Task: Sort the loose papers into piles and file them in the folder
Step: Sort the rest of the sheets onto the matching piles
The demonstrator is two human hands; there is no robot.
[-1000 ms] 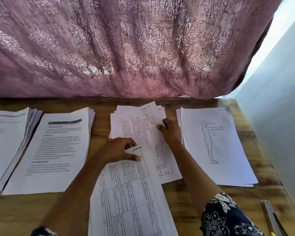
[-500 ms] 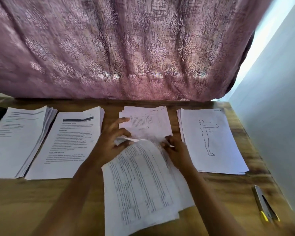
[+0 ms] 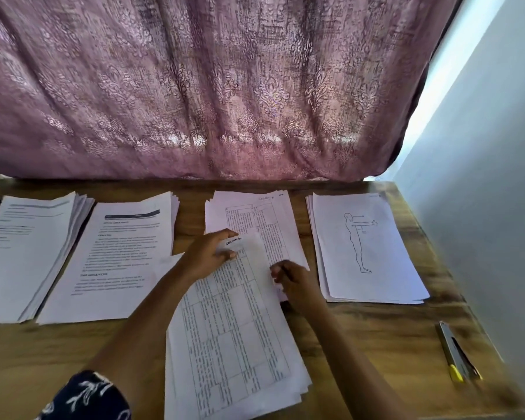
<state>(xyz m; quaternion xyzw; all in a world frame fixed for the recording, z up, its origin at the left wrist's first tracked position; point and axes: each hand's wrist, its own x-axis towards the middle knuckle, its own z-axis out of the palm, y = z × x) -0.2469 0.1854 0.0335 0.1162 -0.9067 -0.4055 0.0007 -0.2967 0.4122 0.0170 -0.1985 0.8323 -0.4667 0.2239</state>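
Observation:
Four paper piles lie in a row on the wooden table [image 3: 376, 328]. A stack of table-printed sheets [image 3: 234, 334] lies near the front, overlapping the third pile [image 3: 264, 219]. My left hand [image 3: 209, 253] pinches the top left corner of that stack's upper sheet, thumb above and fingers under the lifted corner. My right hand [image 3: 294, 283] rests with curled fingers at the stack's right edge, where it meets the third pile; whether it grips a sheet is unclear. The pile with a body outline drawing [image 3: 367, 247] lies to the right. No folder is in view.
Two piles of text pages lie at the left: one at the far left [image 3: 25, 253] and one beside it [image 3: 119, 256]. A stapler with a yellow tip [image 3: 455, 353] lies at the front right. A pink patterned curtain [image 3: 225, 86] hangs behind, and a pale wall [image 3: 482, 177] borders the right.
The table-printed stack has slid toward the front and turned a little. My left hand moved from the sheet's middle to its top corner. My right hand drew back along the right edge.

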